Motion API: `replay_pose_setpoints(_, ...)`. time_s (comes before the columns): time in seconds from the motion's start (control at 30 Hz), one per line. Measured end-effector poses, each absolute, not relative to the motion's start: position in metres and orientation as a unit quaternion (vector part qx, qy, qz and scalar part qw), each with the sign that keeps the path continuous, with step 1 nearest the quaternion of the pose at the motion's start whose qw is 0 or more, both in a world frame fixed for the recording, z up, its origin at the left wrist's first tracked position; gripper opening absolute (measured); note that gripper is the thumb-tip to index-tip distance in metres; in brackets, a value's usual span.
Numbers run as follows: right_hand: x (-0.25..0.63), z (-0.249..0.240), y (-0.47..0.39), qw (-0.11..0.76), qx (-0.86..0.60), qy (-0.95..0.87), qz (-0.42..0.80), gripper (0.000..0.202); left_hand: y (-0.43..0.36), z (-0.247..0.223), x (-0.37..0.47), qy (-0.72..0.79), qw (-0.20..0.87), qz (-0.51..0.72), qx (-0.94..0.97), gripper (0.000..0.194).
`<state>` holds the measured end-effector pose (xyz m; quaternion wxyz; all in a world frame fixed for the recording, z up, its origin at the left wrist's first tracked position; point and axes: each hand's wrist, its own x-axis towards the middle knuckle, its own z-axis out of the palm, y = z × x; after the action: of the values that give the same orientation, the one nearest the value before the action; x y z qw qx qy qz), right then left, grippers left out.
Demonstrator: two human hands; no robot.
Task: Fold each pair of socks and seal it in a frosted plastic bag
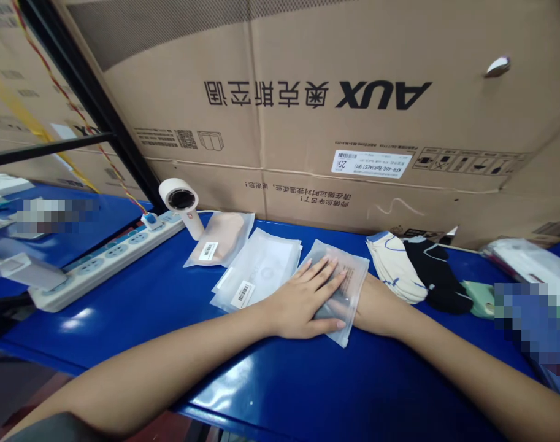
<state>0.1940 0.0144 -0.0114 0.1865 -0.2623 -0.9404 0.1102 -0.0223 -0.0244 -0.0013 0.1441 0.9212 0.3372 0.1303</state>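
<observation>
My left hand (pixel 302 301) lies flat, fingers spread, on top of a frosted plastic zip bag (pixel 356 282) that has something dark in it. From the right, my right hand (pixel 374 310) reaches in at the bag's side; its fingers are hidden by the bag and my left hand. I cannot tell whether they are inside the bag or beneath it. Left of my left hand lie more frosted zip bags (pixel 275 261) with a barcode label. Another frosted bag (pixel 227 236), also labelled, holds something pinkish beige.
White socks (pixel 392 264) and black socks (pixel 438 276) lie at the right, with a green item (pixel 479 299) beyond. A white handheld fan (pixel 187 205) stands near a power strip (pixel 109 258). A large cardboard box (pixel 280 135) backs the blue table (pixel 243 380).
</observation>
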Motion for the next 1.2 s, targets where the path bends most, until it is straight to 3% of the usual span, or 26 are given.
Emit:
replay_pose_setpoints(0.3,0.19,0.008,0.022,0.148,-0.289,-0.938,0.12,0.069,-0.024,0.002,-0.02,0.328,0.159,0.123,0.923,0.093)
replay_pose_setpoints(0.6,0.214,0.004,-0.003,0.105,-0.25,-0.961,0.062,0.068,-0.019,0.009,-0.025,0.405,0.235,0.283,0.837,0.062)
replay_pose_setpoints(0.77,0.216,0.01,-0.02,0.05,-0.191,-0.976,0.089,0.061,-0.008,0.009,-0.032,0.384,0.274,0.295,0.831,0.058)
replay_pose_setpoints(0.93,0.223,0.007,-0.016,0.084,-0.205,-0.968,0.114,0.06,0.0,0.016,-0.042,0.369,0.371,0.289,0.802,0.056)
replay_pose_setpoints(1.2,0.21,0.001,0.004,0.15,-0.202,-0.96,0.119,0.066,0.001,0.011,-0.046,0.358,0.31,0.282,0.834,0.05)
